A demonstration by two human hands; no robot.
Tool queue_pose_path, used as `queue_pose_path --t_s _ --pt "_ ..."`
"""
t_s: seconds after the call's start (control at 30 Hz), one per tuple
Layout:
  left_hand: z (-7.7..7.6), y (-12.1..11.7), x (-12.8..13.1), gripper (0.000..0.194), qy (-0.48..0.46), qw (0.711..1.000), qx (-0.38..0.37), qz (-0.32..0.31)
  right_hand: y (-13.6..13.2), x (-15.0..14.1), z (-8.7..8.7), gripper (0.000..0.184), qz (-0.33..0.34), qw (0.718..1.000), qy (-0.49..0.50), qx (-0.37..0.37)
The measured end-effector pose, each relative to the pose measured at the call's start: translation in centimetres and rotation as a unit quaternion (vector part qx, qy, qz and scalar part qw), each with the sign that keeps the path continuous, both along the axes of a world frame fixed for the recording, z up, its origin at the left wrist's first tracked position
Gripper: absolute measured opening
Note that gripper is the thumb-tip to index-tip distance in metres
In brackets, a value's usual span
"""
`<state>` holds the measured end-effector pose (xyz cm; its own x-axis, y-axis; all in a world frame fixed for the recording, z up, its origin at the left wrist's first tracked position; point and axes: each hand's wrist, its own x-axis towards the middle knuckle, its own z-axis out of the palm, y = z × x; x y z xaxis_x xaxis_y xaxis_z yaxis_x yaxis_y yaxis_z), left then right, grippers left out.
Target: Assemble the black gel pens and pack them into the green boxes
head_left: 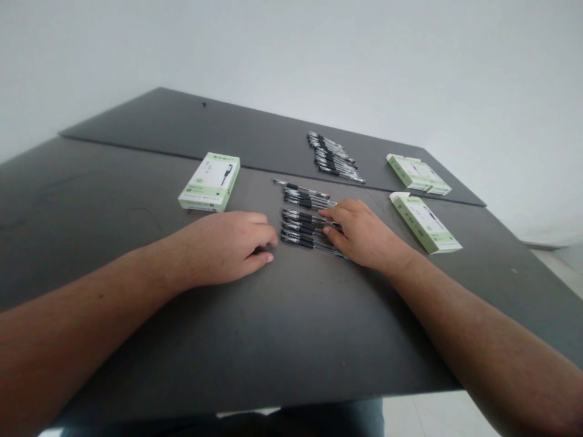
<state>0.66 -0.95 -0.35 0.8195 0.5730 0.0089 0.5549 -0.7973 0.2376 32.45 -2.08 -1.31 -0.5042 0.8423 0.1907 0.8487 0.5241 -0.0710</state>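
The long, thin black and clear plastic pens (310, 229) lay flat in a near bunch on the dark grey table (136, 340); each pen's long side ran left to right, with the right end dipping a little toward the person; I could not tell which way the tips pointed. A small row of the same kind of pens (303, 194) lay just past them, running the same way; a bigger pile of pens (334, 156) lay farther off, sloping from far left to near right.

The right hand (359, 233) came in from the near right, palm down; its fingers (339, 209) lay close together on top of the near bunch; I could not tell if they pinched a pen. The left hand (232, 246) came in from the near left, with its fingers curled softly; it rested on the table just left of the near bunch and held no pen that I could see.

A pale green and white cardboard box (209, 182) sat left of the pens; a pale green and white box (426, 223) sat to the near right; another pale green and white box (418, 175) sat to the far right; each showed a pen picture, but the small writing was too blurry to read.
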Motion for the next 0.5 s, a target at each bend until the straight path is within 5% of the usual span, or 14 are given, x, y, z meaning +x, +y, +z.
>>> queue_pose_path --t_s 0.33,0.5 --pt "-0.2 0.0 -0.1 0.022 -0.012 1.000 0.005 0.002 -0.5 -0.2 0.5 0.026 0.018 0.999 0.014 -0.037" --pt "-0.2 0.0 0.0 0.027 -0.004 1.000 -0.001 0.018 -1.1 -0.5 0.8 0.051 0.017 0.999 0.026 -0.033"
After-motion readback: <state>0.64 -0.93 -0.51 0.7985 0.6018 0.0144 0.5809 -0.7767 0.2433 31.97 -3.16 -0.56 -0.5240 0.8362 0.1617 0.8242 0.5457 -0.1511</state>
